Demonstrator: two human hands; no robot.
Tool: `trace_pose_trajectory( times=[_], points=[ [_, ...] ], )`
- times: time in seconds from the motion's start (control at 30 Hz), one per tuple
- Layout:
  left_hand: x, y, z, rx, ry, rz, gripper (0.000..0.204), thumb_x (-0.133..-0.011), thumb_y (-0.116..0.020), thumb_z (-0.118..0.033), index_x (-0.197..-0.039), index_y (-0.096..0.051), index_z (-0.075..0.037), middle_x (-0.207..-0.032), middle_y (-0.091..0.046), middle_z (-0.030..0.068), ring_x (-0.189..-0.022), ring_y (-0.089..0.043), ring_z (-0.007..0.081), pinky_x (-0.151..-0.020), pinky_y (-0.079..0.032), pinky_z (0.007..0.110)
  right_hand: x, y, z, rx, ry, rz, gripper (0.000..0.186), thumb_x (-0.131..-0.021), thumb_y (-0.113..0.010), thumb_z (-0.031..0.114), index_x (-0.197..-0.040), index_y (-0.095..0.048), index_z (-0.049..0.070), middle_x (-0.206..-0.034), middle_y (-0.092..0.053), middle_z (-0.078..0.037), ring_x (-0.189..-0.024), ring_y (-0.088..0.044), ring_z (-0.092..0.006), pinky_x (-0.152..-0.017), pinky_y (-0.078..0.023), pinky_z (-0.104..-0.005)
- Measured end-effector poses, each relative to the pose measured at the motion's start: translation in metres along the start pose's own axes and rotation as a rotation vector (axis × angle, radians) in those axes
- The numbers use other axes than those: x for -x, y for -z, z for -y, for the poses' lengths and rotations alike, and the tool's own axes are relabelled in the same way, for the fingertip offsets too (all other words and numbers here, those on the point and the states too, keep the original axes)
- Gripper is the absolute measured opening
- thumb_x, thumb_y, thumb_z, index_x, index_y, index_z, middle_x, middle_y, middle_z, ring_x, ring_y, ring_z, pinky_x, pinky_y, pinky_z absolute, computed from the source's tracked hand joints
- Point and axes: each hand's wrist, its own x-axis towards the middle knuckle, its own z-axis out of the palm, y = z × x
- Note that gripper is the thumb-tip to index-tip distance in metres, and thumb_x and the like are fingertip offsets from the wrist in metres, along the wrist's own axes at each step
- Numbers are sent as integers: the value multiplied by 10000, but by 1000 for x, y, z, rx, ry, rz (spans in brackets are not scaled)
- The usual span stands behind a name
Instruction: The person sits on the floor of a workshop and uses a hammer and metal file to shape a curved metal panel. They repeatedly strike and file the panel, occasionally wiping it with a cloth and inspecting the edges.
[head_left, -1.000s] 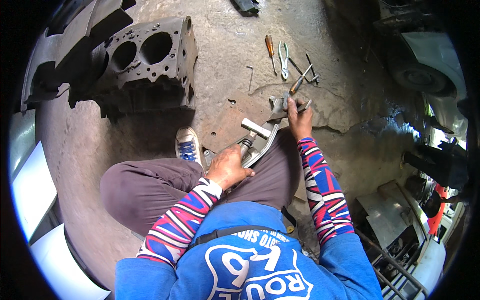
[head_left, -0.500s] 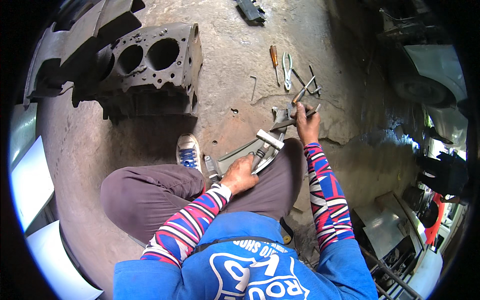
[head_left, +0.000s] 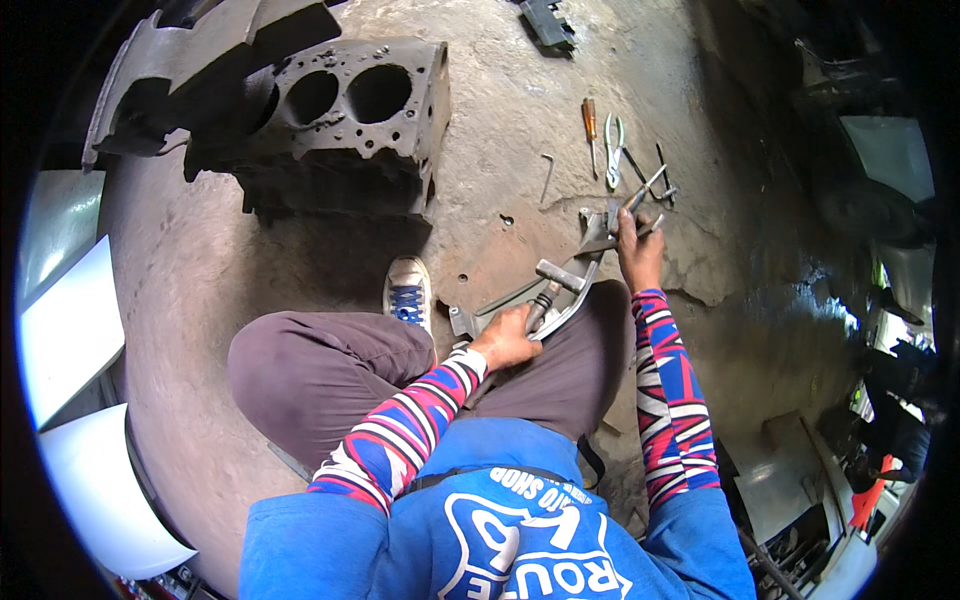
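Note:
A hammer (head_left: 563, 276) with a pale metal head is gripped low on its dark handle by my left hand (head_left: 508, 340), over my bent right leg. Beneath it, a curved silvery metal part (head_left: 574, 305) lies slanted against that leg, with its far end toward the floor tools. My right hand (head_left: 640, 252) is closed round a dark flat chisel-like bar (head_left: 598, 245), whose left end reaches onto the metal part. Just beyond those fingers is a screwdriver (head_left: 638, 196); whether they touch it is unclear.
An engine block (head_left: 350, 130) stands on the concrete at the far left. Pliers (head_left: 614, 152), an orange-handled screwdriver (head_left: 590, 125), a hex key (head_left: 547, 178) and a T-shaped tool (head_left: 668, 185) lie ahead. A rusty plate (head_left: 510, 255) lies by my shoe (head_left: 408, 292). White panels (head_left: 75, 320) stand left.
The whole scene has shifted rightward and slightly upward in the view. Both hands keep their grips, left on the hammer and right on the bar, over the same metal part.

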Motion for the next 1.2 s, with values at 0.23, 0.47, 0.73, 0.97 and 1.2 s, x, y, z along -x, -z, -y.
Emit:
trace_pose_trajectory(
  times=[0.23,0.47,0.73,0.97,1.2],
  points=[
    [-3,-2,0,90,40,-52,549,-855,-749,-401,-1120,-581,49,-1047,-665,281,-1035,-648,428,-931,-490,453,16,5,3,-77,-9,-10,305,-1002,-635,247,-966,-683,-51,-754,-699,-121,-663,-651,-180,-629,-504,-345],
    [-2,-5,-1,-3,17,-215,470,-938,-669,-376,-1119,-589,50,-1058,-656,298,-1037,-635,458,-894,-484,495,22,15,-2,-43,-74,-3,342,-1028,-596,279,-969,-683,-46,-790,-707,-92,-718,-648,-160,-676,-502,-323],
    [14,52,-80,-246,-183,-360,433,-936,-669,-274,-1245,-548,5,-950,-658,304,-882,-637,503,-762,-500,551,27,6,-27,-274,-118,31,286,-1024,-607,250,-943,-641,-22,-809,-680,-56,-754,-600,-141,-725,-492,-312],
    [1,87,-183,-258,-670,-264,484,-963,-617,-204,-1399,-482,-45,-890,-657,301,-850,-650,487,-738,-505,572,39,1,-40,-347,-194,-42,312,-1028,-573,304,-967,-625,3,-850,-682,-76,-802,-608,-175,-752,-487,-349],
    [-25,94,-220,-702,-566,-55,434,-988,-538,-223,-1413,-517,-139,-903,-695,245,-852,-675,444,-751,-537,543,42,-3,-33,-356,-95,-157,270,-1024,-557,238,-978,-620,-20,-815,-665,-127,-751,-624,-238,-711,-491,-384]
  ],
)
